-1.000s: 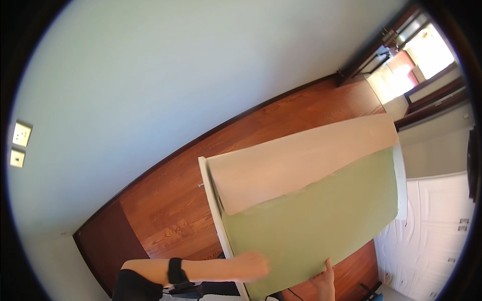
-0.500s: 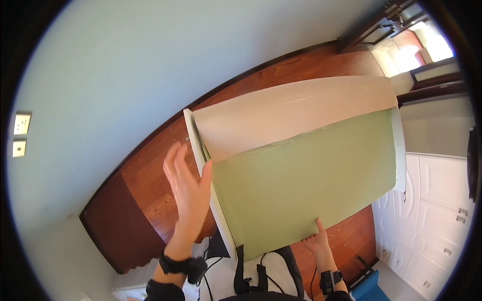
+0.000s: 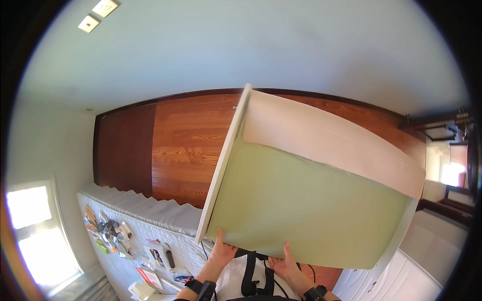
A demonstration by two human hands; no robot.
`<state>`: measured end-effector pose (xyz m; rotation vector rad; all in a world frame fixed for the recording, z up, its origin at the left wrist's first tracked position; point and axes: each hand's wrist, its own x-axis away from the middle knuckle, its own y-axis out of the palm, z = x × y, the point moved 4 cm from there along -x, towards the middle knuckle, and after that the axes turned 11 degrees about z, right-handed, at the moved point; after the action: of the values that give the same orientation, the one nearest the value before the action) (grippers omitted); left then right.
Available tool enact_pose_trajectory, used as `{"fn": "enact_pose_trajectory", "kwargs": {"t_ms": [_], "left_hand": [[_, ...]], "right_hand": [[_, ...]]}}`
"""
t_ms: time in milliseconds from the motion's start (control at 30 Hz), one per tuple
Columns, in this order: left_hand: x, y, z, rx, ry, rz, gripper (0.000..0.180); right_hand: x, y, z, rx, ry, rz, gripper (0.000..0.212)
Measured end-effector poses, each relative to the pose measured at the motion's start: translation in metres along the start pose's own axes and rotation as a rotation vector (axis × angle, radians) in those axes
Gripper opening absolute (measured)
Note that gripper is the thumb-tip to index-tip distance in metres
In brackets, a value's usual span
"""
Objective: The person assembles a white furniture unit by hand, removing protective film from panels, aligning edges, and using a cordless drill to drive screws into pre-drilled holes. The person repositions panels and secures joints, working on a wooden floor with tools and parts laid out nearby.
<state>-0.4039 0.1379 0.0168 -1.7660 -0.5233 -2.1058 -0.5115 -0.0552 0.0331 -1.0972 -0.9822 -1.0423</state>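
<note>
A large piece of furniture [image 3: 311,210] stretches in front of me, with a pale green face, a pale pink strip [image 3: 326,135] along its far side and white end panels [image 3: 224,163]. At its near edge, close to the left end panel, my left hand [image 3: 219,257] grips with the thumb on top and fingers curled underneath. My right hand [image 3: 287,267] holds the same edge farther right, its thumb up against the green face. Both hands' fingertips are partly hidden below the edge.
On the left, a quilted mattress [image 3: 120,273] carries tools, papers and small items. Wooden floor [image 3: 188,145] lies behind it, beside a dark red-brown panel [image 3: 124,145]. A pale blue wall [image 3: 251,45] runs along the back. White cabinet doors [image 3: 381,283] stand at the lower right.
My left hand has come down from beside the left end panel and taken hold of the near edge. My view has turned left, bringing the mattress and window into sight.
</note>
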Motion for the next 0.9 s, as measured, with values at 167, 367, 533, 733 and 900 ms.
{"fn": "enact_pose_trajectory", "kwargs": {"t_ms": [167, 367, 533, 733, 900], "left_hand": [[-0.013, 0.013, 0.000, 0.276, 0.228, -0.107, 0.071], [-0.017, 0.028, 0.005, 0.360, 0.198, -0.028, 0.067], [-0.018, 0.025, 0.007, 0.328, 0.158, 0.021, 0.072], [-0.019, 0.013, 0.002, 0.297, 0.167, 0.096, 0.075], [-0.034, 0.011, -0.007, 0.350, 0.144, 0.062, 0.073]], "right_hand": [[0.065, 0.030, -0.012, 0.737, 0.114, -0.325, 0.053], [0.218, 0.268, -0.123, 1.204, -2.271, -0.663, 0.047], [0.203, 0.424, -0.123, 1.451, -2.539, 0.020, 0.057], [0.179, 0.437, -0.140, 1.666, -2.461, 0.132, 0.052], [0.182, 0.448, -0.156, 1.775, -2.329, 0.077, 0.075]]}}
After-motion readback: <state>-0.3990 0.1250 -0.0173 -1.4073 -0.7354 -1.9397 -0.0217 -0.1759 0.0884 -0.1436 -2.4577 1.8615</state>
